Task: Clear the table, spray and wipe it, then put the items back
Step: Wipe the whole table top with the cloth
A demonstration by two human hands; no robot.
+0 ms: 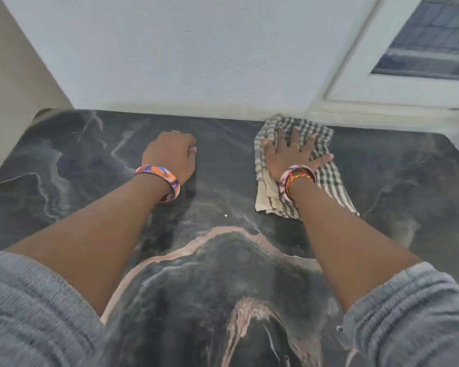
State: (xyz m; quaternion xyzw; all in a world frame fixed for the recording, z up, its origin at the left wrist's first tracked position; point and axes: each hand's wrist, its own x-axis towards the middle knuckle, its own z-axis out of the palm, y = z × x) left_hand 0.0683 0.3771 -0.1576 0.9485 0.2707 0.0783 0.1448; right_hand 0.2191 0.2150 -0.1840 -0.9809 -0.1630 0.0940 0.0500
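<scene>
Nearest the camera: 2 grey ribbed sleeves, left sleeve (29,308) and right sleeve (414,316), pushed up, forearms bare and reaching forward over the table (223,287). Table is dark marble with pale pink and white veins; near half bare, no items on it in view, only a small white speck (225,215) near the middle.

Left hand (171,154) sits mid-table, left of centre, fingers curled under into a loose fist, knuckles down on the stone, holding nothing visible. Orange and purple bangle (161,181) on that wrist, thin ring on 1 finger.

Right hand (292,152) is spread flat, fingers wide, palm pressing on the checked cloth (326,178). Cloth lies crumpled on the far right part of the table, its far end touching the back edge where table meets wall. Bangle plus red-orange thread band (297,178) on right wrist, ring on 1 finger.

Open stone left of the left hand out to the rounded left corner (41,112); open stone right of the cloth to the right corner. Gap between the 2 hands is bare.

Far: white wall (170,49) runs along the back edge; beige wall at left; white window frame (382,96) with dark pane at upper right, its sill just beyond the cloth.
</scene>
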